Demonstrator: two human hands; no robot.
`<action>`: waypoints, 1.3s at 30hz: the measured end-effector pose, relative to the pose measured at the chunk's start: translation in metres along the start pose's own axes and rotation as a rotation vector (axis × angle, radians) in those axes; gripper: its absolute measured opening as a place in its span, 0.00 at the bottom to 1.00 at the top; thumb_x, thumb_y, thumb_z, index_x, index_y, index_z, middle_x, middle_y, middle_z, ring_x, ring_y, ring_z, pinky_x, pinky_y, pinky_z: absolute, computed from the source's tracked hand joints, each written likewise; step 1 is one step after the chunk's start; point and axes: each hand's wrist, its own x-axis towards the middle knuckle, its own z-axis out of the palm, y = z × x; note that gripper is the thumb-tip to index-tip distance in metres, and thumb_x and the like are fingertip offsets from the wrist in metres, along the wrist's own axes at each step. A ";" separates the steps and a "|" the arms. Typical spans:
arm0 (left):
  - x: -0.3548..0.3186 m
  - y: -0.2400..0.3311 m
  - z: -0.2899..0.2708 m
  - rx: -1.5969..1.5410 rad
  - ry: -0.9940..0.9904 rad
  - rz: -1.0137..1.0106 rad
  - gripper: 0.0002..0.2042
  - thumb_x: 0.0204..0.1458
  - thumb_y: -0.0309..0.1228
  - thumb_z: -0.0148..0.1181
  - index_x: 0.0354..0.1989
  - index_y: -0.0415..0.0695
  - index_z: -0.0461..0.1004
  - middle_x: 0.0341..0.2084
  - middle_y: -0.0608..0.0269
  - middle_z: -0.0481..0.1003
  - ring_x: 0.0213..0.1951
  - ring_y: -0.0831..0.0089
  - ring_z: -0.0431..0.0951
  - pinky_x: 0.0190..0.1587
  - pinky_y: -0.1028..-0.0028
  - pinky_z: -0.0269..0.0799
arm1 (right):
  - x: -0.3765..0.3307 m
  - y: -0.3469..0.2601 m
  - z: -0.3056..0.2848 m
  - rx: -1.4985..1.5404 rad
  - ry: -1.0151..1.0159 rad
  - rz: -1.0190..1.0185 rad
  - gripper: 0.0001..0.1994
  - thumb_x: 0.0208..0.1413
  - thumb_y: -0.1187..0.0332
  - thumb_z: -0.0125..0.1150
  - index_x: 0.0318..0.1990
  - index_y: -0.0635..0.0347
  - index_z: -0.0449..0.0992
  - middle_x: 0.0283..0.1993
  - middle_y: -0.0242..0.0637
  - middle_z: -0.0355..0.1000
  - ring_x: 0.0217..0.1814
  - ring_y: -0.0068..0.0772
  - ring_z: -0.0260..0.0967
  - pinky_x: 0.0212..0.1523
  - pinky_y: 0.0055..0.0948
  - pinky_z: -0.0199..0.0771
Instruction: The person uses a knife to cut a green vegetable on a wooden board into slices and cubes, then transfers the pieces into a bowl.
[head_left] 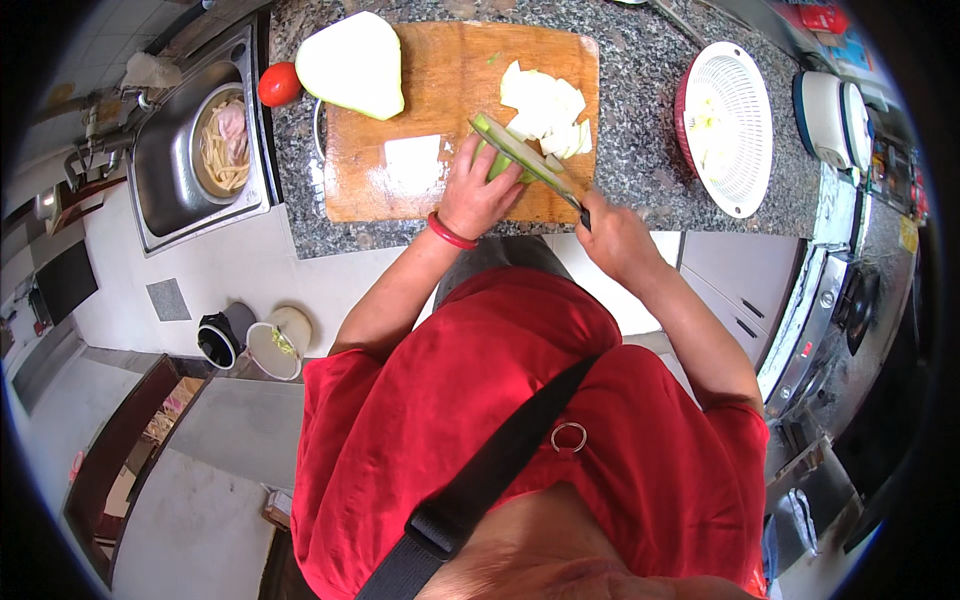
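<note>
My right hand (618, 243) is closed round the black handle of a knife (530, 158), whose blade slants up and left over the cutting board. Beneath and beside the blade, my left hand (482, 188) presses its fingers round a green piece of gourd (500, 164), partly hidden by the blade and fingers. Pale, thin gourd slices (545, 105) lie in a pile just beyond the knife. A large pale gourd half (352, 66) rests on the far left corner of the wooden cutting board (450, 70).
Left of the board sit a tomato (280, 85) and a sink (160, 195) holding a bowl of pale strips and pink meat (232, 125). A white colander (745, 130) with pale bits stands right, near a rice cooker (830, 118). Two bins (282, 340) stand on the floor.
</note>
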 end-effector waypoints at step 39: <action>-0.006 -0.001 -0.004 -0.027 -0.063 -0.013 0.18 0.37 0.27 0.65 0.40 0.46 0.73 0.45 0.51 0.66 0.53 0.45 0.63 0.53 0.55 0.65 | 0.000 -0.003 0.009 -0.033 -0.052 0.028 0.11 0.49 0.70 0.57 0.36 0.68 0.65 0.26 0.56 0.71 0.32 0.56 0.71 0.33 0.46 0.72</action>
